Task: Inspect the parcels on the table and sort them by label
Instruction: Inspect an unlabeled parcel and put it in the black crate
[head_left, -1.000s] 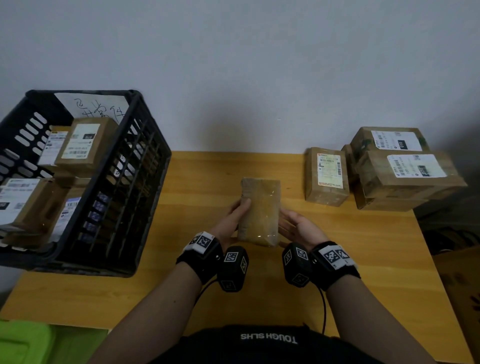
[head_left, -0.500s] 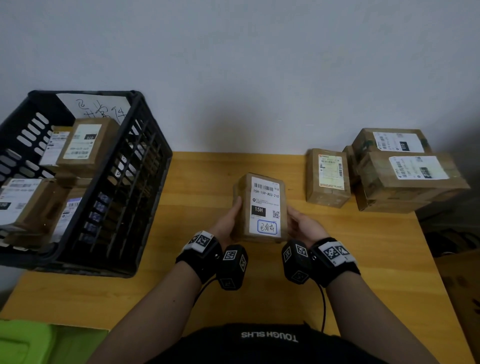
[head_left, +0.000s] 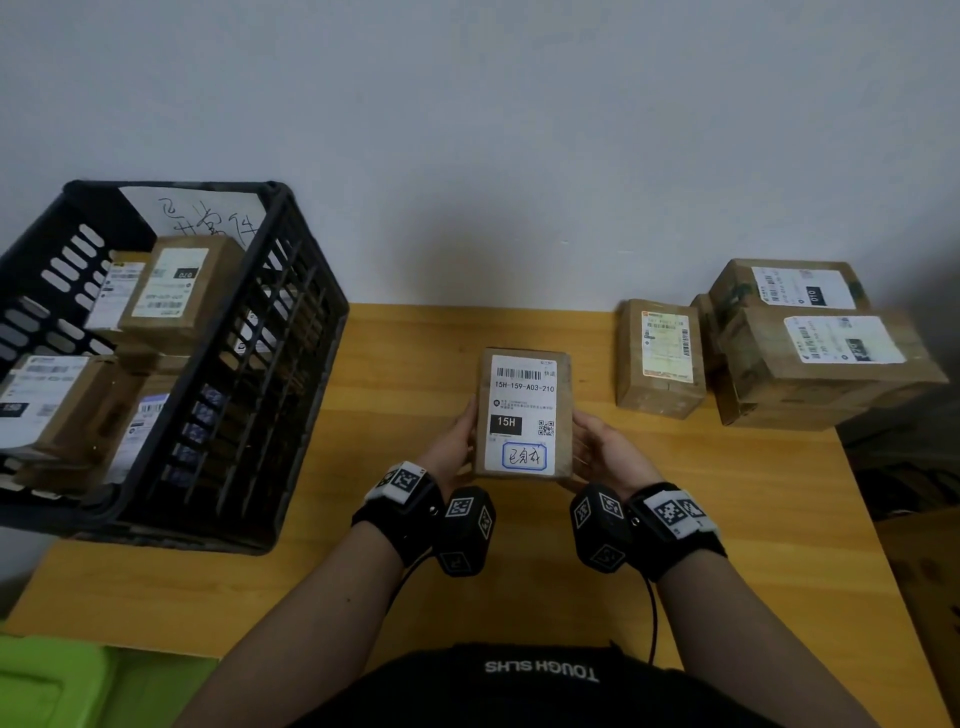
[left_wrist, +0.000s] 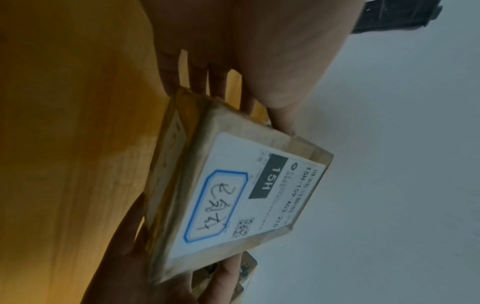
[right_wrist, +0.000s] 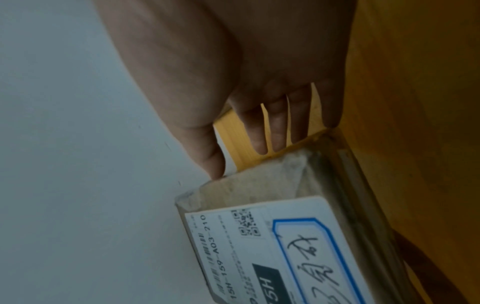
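I hold a small brown parcel (head_left: 523, 413) above the middle of the wooden table (head_left: 395, 395), label up. The white label reads 15H-159-A03-210, with a black 15H block and a blue-framed handwritten box. My left hand (head_left: 457, 441) grips its left edge and my right hand (head_left: 597, 449) its right edge. In the left wrist view the parcel (left_wrist: 233, 195) has my left fingers (left_wrist: 197, 80) behind it and the thumb on its side. The right wrist view shows the same parcel (right_wrist: 285, 236), with my right fingers (right_wrist: 278, 123) running under it.
A black slatted crate (head_left: 291, 364) stands at the left with several labelled parcels inside. One labelled box (head_left: 660, 358) and a stack of bigger ones (head_left: 831, 358) sit at the back right by the wall. A green bin (head_left: 47, 680) is below the table's front left corner.
A second ago the parcel showed its plain taped side. Both hands turned it over, so the label now faces up. It has hardly moved in the last half second.
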